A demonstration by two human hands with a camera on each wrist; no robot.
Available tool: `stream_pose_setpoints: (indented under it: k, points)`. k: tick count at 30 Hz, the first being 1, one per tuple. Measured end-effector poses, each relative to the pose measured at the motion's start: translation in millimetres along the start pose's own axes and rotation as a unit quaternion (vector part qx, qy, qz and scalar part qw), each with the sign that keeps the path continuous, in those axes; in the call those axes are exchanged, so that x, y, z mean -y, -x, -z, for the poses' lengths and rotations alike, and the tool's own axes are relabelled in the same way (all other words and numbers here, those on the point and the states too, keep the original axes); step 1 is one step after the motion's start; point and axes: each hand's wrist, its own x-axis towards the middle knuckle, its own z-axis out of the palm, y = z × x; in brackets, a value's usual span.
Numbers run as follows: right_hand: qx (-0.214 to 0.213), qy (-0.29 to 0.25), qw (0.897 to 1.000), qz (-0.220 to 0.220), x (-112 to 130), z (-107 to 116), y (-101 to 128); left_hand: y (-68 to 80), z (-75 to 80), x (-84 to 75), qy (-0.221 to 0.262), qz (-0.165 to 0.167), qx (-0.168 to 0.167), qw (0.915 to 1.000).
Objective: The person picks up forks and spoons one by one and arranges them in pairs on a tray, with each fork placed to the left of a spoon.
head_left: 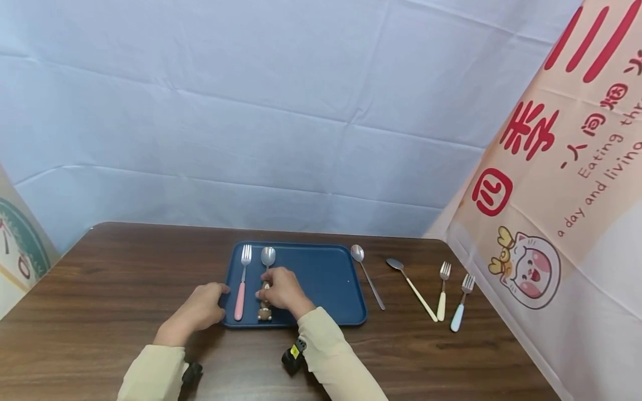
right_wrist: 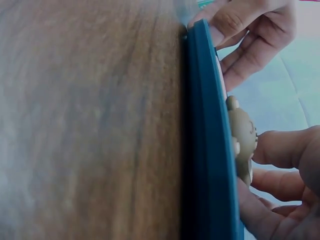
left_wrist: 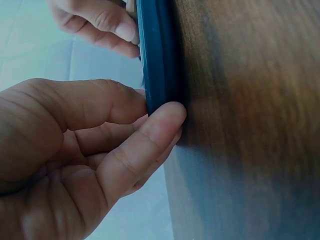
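A blue tray [head_left: 321, 284] lies on the table, and my left hand [head_left: 203, 306] pinches its left rim. In the left wrist view, the fingers of the left hand [left_wrist: 100, 135] are on both faces of the tray edge [left_wrist: 155, 55]. Inside the tray, my right hand [head_left: 285, 288] pinches the handle of a spoon [head_left: 268, 256] with a brown bear-shaped end [head_left: 264, 314]. The right wrist view shows the bear figure [right_wrist: 242, 132] against the tray, beside the right hand's fingertips [right_wrist: 272, 147]. A pink-handled fork [head_left: 241, 295] lies left of the spoon, tines away from me.
Right of the tray lie a metal spoon [head_left: 368, 278], a cream-handled spoon [head_left: 413, 289], a cream-handled fork [head_left: 442, 292] and a blue-handled fork [head_left: 461, 303]. White cloth [head_left: 225, 128] hangs behind the wooden table [head_left: 150, 250]; a printed banner [head_left: 551, 195] hangs at the right.
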Motion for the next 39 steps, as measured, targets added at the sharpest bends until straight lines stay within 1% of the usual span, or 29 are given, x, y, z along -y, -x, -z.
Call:
stream_pose_setpoints:
  k: [4,9,12,15,26,33,39]
  points:
    - [0.001,-0.002,1.000,-0.003,3,-5,-2,0.6,0.4,1.1,0.007,0.001,-0.001,1.0000]
    - [0.002,0.005,1.000,-0.002,7,-9,-6,2.5,0.9,1.0,0.012,-0.007,-0.003,0.9999]
    - [0.005,-0.004,1.000,-0.010,7,-9,-8,2.0,1.6,0.1,0.012,-0.013,-0.004,0.9998]
    - [0.005,-0.012,1.000,-0.015,7,-8,-11,2.1,2.2,-0.9,0.012,-0.011,-0.003,0.9999]
    - [-0.023,0.013,1.000,-0.016,6,-9,-16,1.6,1.7,-1.0,0.011,0.000,0.002,0.9999]
    - [-0.043,0.014,0.998,-0.035,8,-8,-15,2.5,1.5,-0.9,0.010,-0.001,0.001,1.0000]
    - [-0.032,0.009,0.998,-0.055,9,-8,-15,2.6,0.5,-1.4,0.009,0.003,0.003,1.0000]
